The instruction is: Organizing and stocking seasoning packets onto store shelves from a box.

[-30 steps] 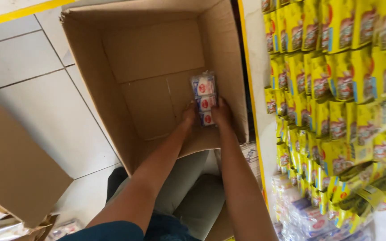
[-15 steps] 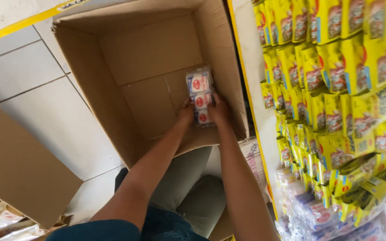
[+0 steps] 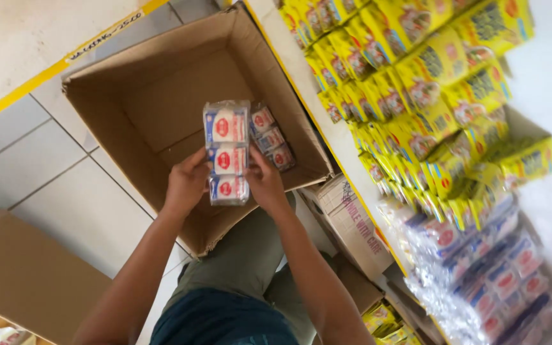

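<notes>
Hands have lifted: left hand (image 3: 186, 182) and right hand (image 3: 264, 185) pinch a pack (image 3: 226, 153) by its sides, raised above the box (image 3: 161, 108) floor; a second pack (image 3: 273, 137) lies inside

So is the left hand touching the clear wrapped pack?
Touching. The head view shows the left hand pressed against the clear wrapped pack's left edge, with no gap.
</notes>
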